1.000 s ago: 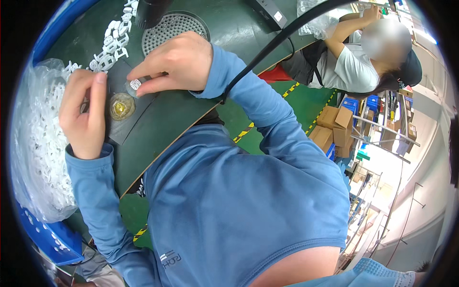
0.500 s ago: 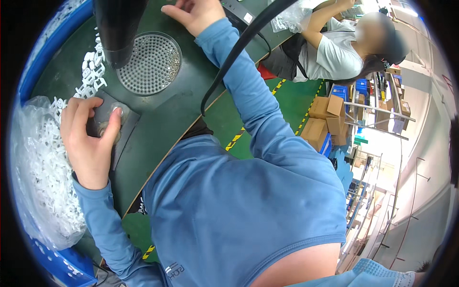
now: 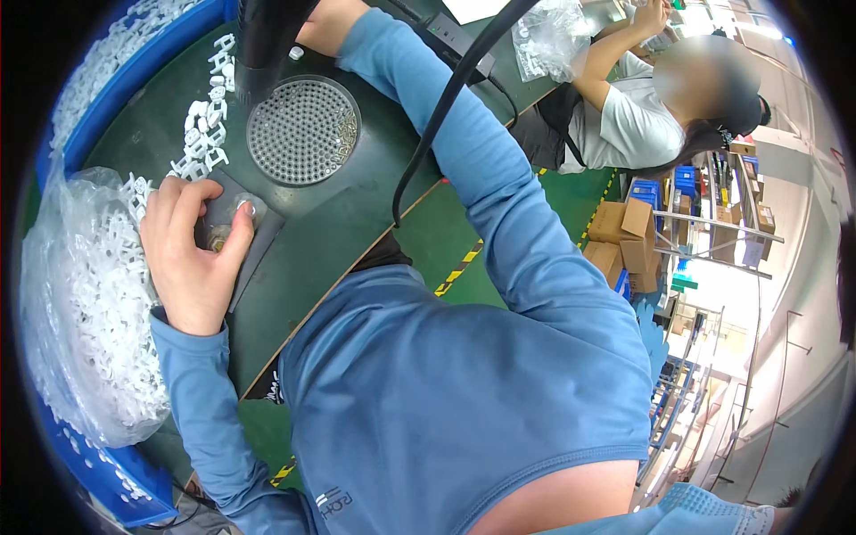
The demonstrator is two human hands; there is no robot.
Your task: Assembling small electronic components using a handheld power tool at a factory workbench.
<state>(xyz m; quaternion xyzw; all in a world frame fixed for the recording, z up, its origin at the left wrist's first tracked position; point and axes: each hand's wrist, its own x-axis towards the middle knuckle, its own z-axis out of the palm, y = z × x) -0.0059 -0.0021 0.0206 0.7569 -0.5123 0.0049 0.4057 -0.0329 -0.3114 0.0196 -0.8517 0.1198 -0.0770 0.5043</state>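
Note:
My left hand [image 3: 190, 259] lies over a dark, flat block [image 3: 234, 187] on the table, its fingers and thumb curled around it. By the thumb tip is a small, pale round piece [image 3: 249, 206]; a brassy round part [image 3: 218, 237] shows between thumb and fingers. My right hand [image 3: 330, 25] is at the far side, its fingers mostly hidden behind a black cylinder [image 3: 260, 53]. A small white piece [image 3: 295, 53] lies just below that hand. Between the hands sits a round tray full of holes [image 3: 294, 134], with small metal bits at its right side.
White plastic parts [image 3: 203, 134] lie in a row left of the tray. A clear bag of white parts [image 3: 98, 312] rests by a blue bin [image 3: 134, 80]. A black cable [image 3: 437, 116] arches across the view. Another person [image 3: 642, 107] sits at the right, beyond a power strip [image 3: 455, 40].
My right hand has moved left and farther away, going behind the black cylinder. A small white piece now shows beside it. My left hand keeps its hold; the whole view has shifted slightly.

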